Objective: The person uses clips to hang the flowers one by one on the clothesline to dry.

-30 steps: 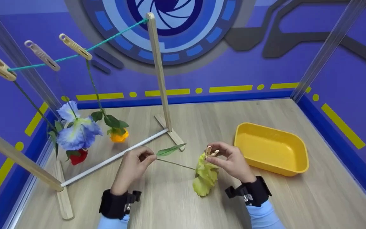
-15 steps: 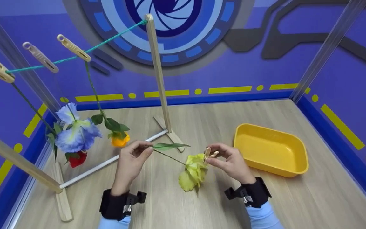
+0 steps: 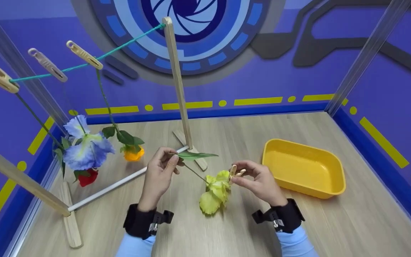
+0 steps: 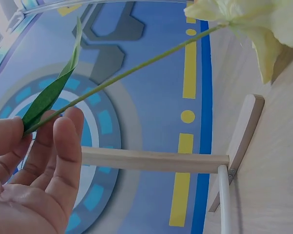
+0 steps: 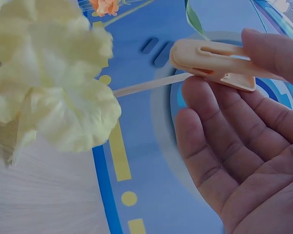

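My left hand (image 3: 161, 175) pinches the stem of a yellow artificial flower (image 3: 215, 194) near its long green leaf (image 4: 51, 95). The bloom hangs down on the right, low over the table. Beside the bloom, my right hand (image 3: 257, 180) holds a beige clothespin (image 5: 210, 58) between thumb and fingers. On the left a teal line (image 3: 132, 41) carries several clothespins. From it hang a blue flower (image 3: 87, 151), an orange flower (image 3: 134, 153) and a red flower (image 3: 87, 177), all heads down.
A wooden post (image 3: 177, 82) holds up the line's far end, and a nearer post (image 3: 20, 178) stands at left. A white bar (image 3: 112, 186) joins their feet. The yellow tray (image 3: 303, 167) sits right of my right hand. Patterned walls enclose the table.
My left hand has moved up and to the right, taking the stem with it. The yellow bloom has shifted left, away from my right hand. The right hand stays nearly still with the clothespin.
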{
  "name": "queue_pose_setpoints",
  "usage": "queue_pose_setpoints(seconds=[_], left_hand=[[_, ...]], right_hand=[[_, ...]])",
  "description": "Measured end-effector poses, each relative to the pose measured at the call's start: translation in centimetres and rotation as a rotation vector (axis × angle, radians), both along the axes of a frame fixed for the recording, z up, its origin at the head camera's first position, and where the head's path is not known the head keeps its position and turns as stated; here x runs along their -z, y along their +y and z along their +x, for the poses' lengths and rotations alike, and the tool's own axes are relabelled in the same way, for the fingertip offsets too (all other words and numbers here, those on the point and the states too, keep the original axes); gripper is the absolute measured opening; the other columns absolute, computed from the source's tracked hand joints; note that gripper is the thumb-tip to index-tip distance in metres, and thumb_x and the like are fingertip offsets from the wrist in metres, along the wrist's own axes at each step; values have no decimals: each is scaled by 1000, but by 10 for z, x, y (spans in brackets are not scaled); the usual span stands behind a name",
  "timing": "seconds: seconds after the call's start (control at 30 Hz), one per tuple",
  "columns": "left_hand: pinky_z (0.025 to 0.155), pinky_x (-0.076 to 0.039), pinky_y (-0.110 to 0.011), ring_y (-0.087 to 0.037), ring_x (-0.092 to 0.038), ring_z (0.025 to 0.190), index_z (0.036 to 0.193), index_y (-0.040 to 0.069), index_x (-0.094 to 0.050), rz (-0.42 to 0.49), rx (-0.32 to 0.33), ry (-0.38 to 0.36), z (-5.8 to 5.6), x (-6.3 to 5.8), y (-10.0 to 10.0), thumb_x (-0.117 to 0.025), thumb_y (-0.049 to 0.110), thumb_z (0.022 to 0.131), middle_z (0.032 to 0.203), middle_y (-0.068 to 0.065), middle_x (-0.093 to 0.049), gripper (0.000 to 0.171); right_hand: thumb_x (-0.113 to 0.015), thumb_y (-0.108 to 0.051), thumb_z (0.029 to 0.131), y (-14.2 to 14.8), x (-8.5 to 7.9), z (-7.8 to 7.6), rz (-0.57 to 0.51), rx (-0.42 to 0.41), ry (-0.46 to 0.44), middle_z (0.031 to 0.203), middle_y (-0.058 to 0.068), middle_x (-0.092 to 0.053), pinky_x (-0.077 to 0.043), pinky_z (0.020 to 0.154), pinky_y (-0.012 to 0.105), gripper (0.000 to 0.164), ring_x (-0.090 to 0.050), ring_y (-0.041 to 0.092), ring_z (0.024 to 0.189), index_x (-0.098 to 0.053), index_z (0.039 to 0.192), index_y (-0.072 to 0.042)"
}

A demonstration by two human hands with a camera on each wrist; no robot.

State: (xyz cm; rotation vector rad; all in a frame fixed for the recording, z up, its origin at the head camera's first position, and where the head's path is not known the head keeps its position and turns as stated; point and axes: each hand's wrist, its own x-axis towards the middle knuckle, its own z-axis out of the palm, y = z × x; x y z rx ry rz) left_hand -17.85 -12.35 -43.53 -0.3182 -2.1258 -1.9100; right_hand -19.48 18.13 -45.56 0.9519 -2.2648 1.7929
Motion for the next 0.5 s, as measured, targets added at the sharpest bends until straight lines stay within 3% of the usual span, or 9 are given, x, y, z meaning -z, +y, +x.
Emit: queue_pose_setpoints(seconds=[0.3,0.5], left_hand=[[76,-60,-32,-26,-72,87,114,-8,-60,38,35,53,-8,-7,5,-61,4,103,99,-25,-67,16],[77,-59,-30,-23,-70,83,112,-9,-62,18,28,59,-9,-16,2,-66,2,99,96,-23,-67,18]], right_hand=[[-76,6,88,-2,-6,-2,8,-9,20,102,18,-73,-56,82,22,29,-68,9,92,-69,117,6],[-76,4,89,-10,-28,-11,59,-40,80,102,14,-74,-56,83,23,30,-69,12,92,-69,118,4]])
